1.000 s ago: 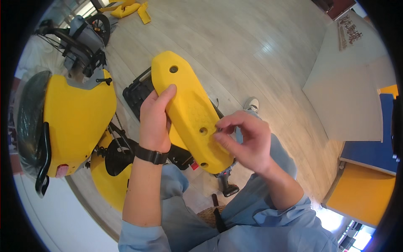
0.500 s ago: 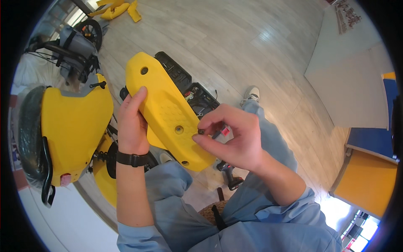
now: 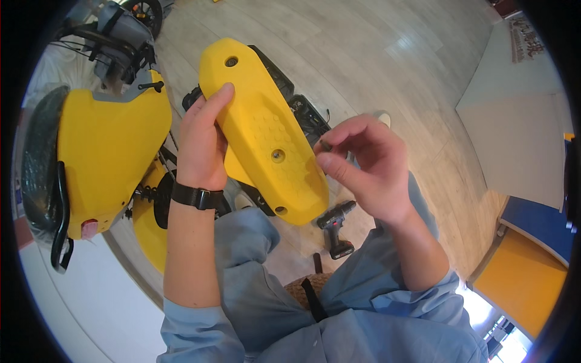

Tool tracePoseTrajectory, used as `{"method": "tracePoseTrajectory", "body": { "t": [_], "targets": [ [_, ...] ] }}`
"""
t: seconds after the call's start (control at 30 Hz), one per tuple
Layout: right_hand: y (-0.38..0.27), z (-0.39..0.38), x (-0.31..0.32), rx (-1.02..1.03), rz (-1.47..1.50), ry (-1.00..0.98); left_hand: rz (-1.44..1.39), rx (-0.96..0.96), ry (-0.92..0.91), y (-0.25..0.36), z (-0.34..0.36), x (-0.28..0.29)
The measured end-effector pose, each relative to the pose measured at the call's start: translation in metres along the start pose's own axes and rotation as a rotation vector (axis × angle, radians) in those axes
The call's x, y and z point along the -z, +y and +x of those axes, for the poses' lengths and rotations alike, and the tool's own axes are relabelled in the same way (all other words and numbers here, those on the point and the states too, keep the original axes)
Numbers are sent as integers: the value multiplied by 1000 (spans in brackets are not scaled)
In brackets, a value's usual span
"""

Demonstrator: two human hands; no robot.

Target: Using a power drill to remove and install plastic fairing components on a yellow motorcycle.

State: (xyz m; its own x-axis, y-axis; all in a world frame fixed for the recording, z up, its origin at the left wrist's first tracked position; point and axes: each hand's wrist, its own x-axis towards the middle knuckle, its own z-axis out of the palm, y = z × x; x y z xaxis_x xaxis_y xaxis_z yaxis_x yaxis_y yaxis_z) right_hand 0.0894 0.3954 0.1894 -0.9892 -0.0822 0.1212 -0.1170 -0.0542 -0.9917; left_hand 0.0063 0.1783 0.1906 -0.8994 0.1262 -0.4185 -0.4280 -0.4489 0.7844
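My left hand [image 3: 201,145] grips the left edge of a long yellow plastic panel [image 3: 257,118], its thumb on the top face. The panel is tilted, has a dotted texture in its middle and shows several round recessed holes. Just off its right edge, my right hand [image 3: 375,166] pinches a small dark bolt [image 3: 325,146] between thumb and forefinger. The bolt's far end is hidden by the fingers. Inside the hole [image 3: 277,155] nearest that hand, something metallic shows.
A cordless drill [image 3: 336,230] lies on the floor by my right leg. Behind the panel is an open black toolbox [image 3: 307,114]. To my left stands a yellow scooter [image 3: 115,157] with a plastic-wrapped seat [image 3: 42,163]. A white and orange cabinet [image 3: 520,272] is at the right.
The view has shifted, so the panel sits higher and farther right in it. My right hand still pinches the bolt, now level with the middle hole. More of the drill shows.
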Motion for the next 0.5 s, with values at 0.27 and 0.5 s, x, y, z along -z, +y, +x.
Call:
{"method": "tracePoseTrajectory", "body": {
  "t": [0.27, 0.5],
  "targets": [
    [-1, 1, 0, -82, 193, 228, -18, -89, -88, -9, -7, -13],
    [9, 18, 9, 208, -275, 284, 58, -64, -187, -29, -19, -36]
  ]
}}
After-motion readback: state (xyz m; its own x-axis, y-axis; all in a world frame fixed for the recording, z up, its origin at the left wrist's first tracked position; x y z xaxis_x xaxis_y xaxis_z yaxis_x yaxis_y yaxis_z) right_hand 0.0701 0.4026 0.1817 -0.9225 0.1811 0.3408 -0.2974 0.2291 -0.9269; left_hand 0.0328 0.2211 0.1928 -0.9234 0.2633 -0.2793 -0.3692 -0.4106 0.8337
